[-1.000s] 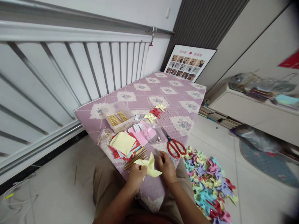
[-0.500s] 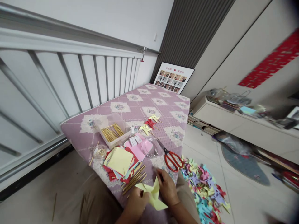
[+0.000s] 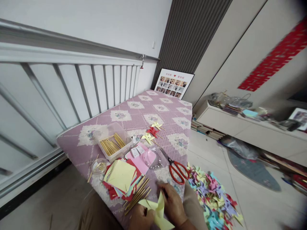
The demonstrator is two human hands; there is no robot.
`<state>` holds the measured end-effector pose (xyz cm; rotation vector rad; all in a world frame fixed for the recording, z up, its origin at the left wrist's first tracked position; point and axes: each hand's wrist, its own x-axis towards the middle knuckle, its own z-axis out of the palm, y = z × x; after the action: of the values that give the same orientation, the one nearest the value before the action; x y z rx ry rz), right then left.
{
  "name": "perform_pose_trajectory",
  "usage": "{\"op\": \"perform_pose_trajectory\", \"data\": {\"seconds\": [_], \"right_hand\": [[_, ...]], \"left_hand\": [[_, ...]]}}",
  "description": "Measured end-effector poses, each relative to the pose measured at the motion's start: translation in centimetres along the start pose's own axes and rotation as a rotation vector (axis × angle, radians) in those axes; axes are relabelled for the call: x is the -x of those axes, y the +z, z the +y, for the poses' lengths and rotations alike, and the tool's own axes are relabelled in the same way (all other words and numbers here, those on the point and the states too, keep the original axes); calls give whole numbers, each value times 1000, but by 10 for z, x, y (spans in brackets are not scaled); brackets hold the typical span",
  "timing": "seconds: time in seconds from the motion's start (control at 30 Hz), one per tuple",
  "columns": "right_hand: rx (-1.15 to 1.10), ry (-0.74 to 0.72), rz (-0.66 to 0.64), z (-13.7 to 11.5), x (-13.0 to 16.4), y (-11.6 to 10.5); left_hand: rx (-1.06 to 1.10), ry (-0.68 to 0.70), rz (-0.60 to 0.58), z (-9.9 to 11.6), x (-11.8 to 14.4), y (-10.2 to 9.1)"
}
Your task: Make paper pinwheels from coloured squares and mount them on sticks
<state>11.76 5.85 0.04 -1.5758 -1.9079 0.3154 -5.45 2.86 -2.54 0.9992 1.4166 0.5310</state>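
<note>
My left hand [image 3: 142,218] is closed on a pale yellow paper pinwheel [image 3: 159,212], its thumb pressed near the folded middle. My right hand [image 3: 173,204] is at the right side of the pinwheel, fingers pinched together beside its upper blade; what they hold is hidden. Just left of the hands lie several thin gold sticks [image 3: 137,195]. Beyond them is a stack of square coloured paper [image 3: 122,174] with a yellow sheet on top. Red-handled scissors [image 3: 177,171] lie open above my right hand.
A clear plastic box [image 3: 114,150] holds more sticks. Near it are a small round container [image 3: 98,166], pink paper [image 3: 141,164] and a clear bag with silvery beads [image 3: 155,161]. Finished pinwheels [image 3: 152,131] lie farther back. Many pinwheels [image 3: 213,191] are heaped at right.
The view has shifted slightly, so both hands and the pinwheel appear lower in the picture. My left hand keeps its hold on the pinwheel, and my right hand stays pinched beside it.
</note>
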Motion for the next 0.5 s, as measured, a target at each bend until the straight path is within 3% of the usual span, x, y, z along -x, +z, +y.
{"op": "perform_pose_trajectory", "data": {"seconds": [0.2,0.33,0.5], "right_hand": [[-30,11,8,8,4,3],[-109,83,18,10,6,2],[-376,281,51,17,6,3]], "left_hand": [[64,34,0,8,10,2],[61,-17,129,15,13,6],[211,183,166,31,3,23]]}}
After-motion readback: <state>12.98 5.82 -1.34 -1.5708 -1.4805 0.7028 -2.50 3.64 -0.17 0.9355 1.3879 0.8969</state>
